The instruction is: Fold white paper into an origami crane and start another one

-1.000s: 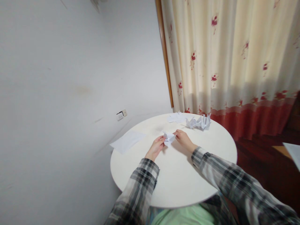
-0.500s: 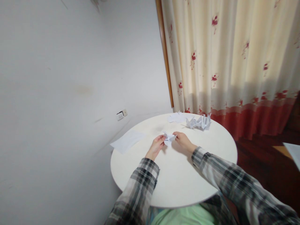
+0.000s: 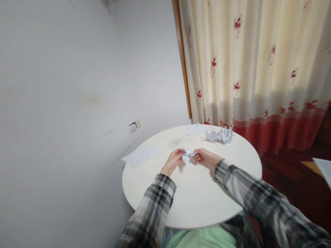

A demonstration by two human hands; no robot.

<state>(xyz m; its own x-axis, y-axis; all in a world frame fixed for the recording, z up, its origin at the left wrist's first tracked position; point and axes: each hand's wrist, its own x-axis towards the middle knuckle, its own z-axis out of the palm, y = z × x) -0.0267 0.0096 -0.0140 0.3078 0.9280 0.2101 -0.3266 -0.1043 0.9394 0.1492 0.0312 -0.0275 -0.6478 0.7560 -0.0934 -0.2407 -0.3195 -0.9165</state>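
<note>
Between my hands, a little above the round white table (image 3: pixel 196 193), is a small folded white paper figure (image 3: pixel 187 155), its kind too small to make out for sure. My left hand (image 3: pixel 173 161) pinches its left side with thumb and fingers. On its right side, the fingers of my right hand (image 3: pixel 205 156) are closed on a pointed tip of the paper. Farther back on the table stands a cluster of folded paper cranes (image 3: pixel 221 135), close together with points sticking up.
White paper sheets (image 3: pixel 142 155) lie at the table's left edge, partly overhanging it. More white paper pieces (image 3: pixel 195 129) lie at the back. A wall with a socket (image 3: pixel 132 128) is on the left, a flowered curtain (image 3: pixel 253 69) behind. Another sheet (image 3: pixel 323 168) shows at far right.
My right hand has turned and shifted slightly right, its fingers now curled beneath the paper tip. The paper figure has tilted and looks more spread. My left hand has hardly moved.
</note>
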